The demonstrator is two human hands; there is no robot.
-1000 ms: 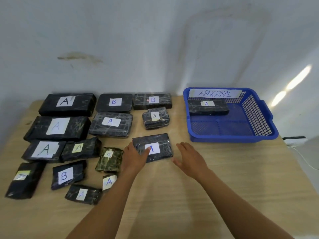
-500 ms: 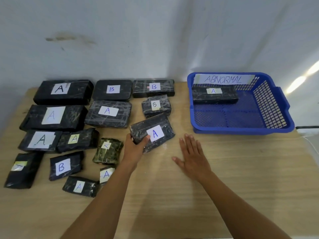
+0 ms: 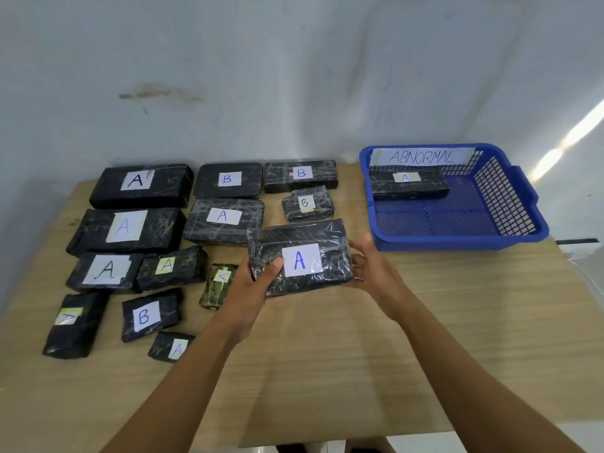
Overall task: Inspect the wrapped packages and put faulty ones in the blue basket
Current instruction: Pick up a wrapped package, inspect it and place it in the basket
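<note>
Two hands are holding one black wrapped package (image 3: 299, 238) marked A over the table (image 3: 327, 354), left of the blue basket (image 3: 457, 245) and just in front of the other packages (image 3: 140, 188). Your left hand (image 3: 253, 282) is gripping its left end, thumb pressing on top beside the white label (image 3: 302, 259), other fingers tucking underneath out of sight; your right hand (image 3: 372, 269) is cupping the right end, fingers curling against it. A second package (image 3: 421, 189) marked A is lying inside the basket against its back wall.
</note>
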